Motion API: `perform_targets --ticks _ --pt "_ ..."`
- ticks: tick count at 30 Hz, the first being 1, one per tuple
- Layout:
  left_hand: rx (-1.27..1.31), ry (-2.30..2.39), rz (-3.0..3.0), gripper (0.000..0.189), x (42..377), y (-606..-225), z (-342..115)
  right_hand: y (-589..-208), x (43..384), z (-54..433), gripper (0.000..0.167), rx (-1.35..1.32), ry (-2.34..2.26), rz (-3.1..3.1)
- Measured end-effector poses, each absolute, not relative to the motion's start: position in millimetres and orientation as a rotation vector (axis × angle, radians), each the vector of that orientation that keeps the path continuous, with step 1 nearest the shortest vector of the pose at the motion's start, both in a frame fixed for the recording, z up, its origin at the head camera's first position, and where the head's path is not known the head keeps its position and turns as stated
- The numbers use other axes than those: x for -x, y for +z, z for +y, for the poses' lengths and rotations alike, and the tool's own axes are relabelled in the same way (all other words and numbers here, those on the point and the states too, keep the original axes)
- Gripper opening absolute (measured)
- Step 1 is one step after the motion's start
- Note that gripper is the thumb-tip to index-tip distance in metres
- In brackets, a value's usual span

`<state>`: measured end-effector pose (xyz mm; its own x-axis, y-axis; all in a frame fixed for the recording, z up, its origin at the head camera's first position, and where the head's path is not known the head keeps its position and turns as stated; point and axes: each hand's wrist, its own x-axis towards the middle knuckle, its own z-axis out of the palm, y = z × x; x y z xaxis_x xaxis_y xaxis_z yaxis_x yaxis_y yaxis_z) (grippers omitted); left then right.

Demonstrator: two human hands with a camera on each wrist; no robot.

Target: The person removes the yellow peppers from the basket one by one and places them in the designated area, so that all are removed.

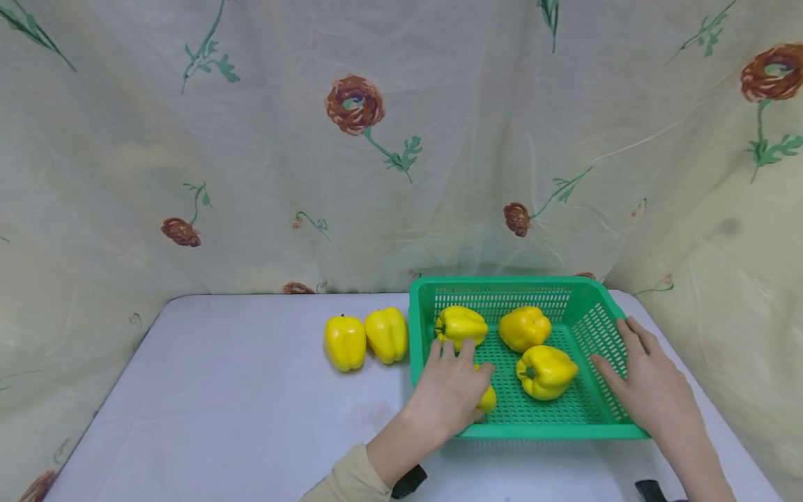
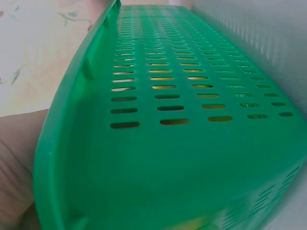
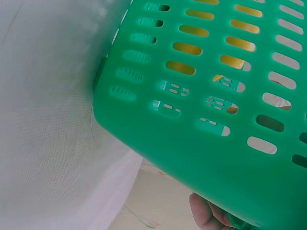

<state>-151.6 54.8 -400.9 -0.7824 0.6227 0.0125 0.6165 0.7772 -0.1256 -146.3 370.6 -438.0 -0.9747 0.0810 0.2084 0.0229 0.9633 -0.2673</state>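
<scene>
A green plastic basket (image 1: 552,431) stands on the right half of the table, with several yellow bell peppers inside. My left hand (image 1: 442,394) reaches over its front left corner, fingers around a bell pepper (image 1: 486,399) that it mostly covers. Just beyond those fingertips lies another bell pepper (image 1: 464,325). On the right side, my right hand (image 1: 659,387) holds the basket's rim, thumb on the inner side. Fingertips (image 3: 204,211) show at the rim in the right wrist view. The left wrist view shows the basket's slotted outer wall (image 2: 144,158).
Two yellow bell peppers (image 1: 345,343) (image 1: 386,335) stand side by side on the white table (image 1: 238,390), just left of the basket. Inside the basket, two more peppers (image 1: 525,328) (image 1: 547,373) lie right of centre. A flower-patterned curtain (image 1: 263,139) hangs behind the table.
</scene>
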Motion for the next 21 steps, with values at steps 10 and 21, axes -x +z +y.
perform_targets --ticks 10,21 --pt "0.98 0.151 -2.754 0.064 150 -397 46 -437 147 370 0.083 0.069 0.39 -2.901" --pt "0.918 0.057 -2.634 0.056 150 -393 30 -438 146 371 0.083 0.066 0.389 -2.905"
